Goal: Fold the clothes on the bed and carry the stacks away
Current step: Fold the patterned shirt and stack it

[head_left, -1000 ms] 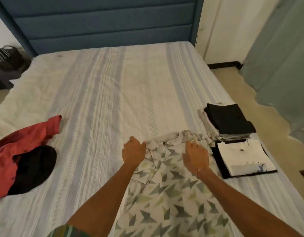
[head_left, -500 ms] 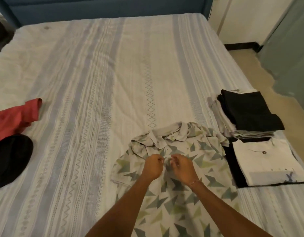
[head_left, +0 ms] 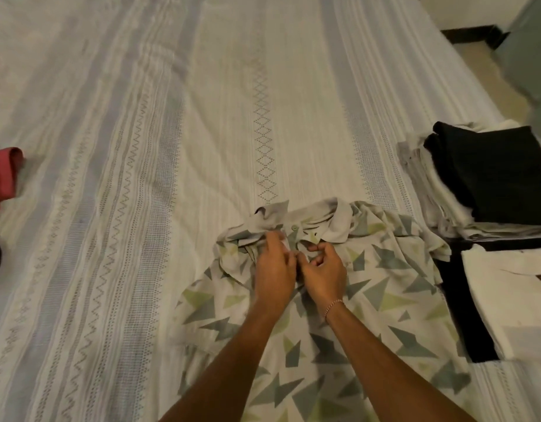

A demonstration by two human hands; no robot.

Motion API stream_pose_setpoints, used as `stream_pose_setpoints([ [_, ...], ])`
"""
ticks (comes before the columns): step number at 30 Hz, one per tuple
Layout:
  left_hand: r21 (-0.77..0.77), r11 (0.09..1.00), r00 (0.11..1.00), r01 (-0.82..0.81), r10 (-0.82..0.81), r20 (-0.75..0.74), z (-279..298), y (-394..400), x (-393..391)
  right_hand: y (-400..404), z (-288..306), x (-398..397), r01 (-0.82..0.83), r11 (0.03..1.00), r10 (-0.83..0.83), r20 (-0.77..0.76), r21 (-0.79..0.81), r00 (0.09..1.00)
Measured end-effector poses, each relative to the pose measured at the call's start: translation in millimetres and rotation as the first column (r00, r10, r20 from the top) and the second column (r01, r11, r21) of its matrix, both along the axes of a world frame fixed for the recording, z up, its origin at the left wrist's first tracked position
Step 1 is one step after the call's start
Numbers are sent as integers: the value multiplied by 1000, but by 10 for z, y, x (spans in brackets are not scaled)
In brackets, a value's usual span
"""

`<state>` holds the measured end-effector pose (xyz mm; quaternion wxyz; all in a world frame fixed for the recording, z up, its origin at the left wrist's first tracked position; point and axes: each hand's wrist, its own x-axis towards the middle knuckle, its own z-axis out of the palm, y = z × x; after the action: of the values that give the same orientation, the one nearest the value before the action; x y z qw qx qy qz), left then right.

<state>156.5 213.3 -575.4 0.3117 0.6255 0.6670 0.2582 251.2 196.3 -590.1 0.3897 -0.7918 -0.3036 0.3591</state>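
Stacks of folded clothes are sitting just right of the cream collared shirt printed with grey and green triangles (head_left: 369,303): a black folded garment on pale grey layers (head_left: 488,175) farther up the bed, and a white folded tee on a black one (head_left: 513,303) nearer. Left of the shirt, well apart, a crumpled red garment (head_left: 3,175) is lying on the woven, striped white-and-grey bedspread (head_left: 141,147). The shirt is lying flat, front up, its collar rumpled. The left hand (head_left: 274,269) and right hand (head_left: 324,269) are touching, both pinching the placket just below the collar button.
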Motion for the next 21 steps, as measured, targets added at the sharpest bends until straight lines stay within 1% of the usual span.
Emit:
stream_pose_setpoints([
  [2,-17,1000,1000,3,-3,-6,-87,-6,56,2,-65,45,36,999,-35,-29,21,999],
  [3,-41,999,999,-26,27,22,-131,18,58,-14,-101,59,52,998,-50,-49,34,998],
  [5,-129,989,986,-74,92,142,-182,72,42,-49,-153,78,77,995,-69,-114,62,991],
  [8,-210,976,956,-65,121,268,-193,97,14,-70,-185,88,98,991,-78,-210,90,975],
  [10,-273,959,932,-79,168,321,-225,130,13,-65,-194,121,107,991,-85,-255,75,963],
  [12,-330,940,921,-92,206,331,-250,198,11,-59,-203,145,103,994,-85,-308,45,948],
  [14,-406,912,895,-57,226,383,-233,253,-3,-62,-197,151,97,995,-81,-343,29,936],
  [16,-478,878,841,6,254,477,-162,261,-28,-71,-183,147,81,996,-67,-348,27,935],
  [17,-503,864,825,27,265,500,-144,262,-42,-75,-171,151,73,997,-56,-363,33,930],
  [19,-528,848,815,41,278,509,-135,268,-63,-76,-162,167,72,997,-54,-431,25,901],
  [21,-537,843,813,30,292,504,-152,276,-68,-58,-149,189,96,995,-87,-506,-9,858],
])
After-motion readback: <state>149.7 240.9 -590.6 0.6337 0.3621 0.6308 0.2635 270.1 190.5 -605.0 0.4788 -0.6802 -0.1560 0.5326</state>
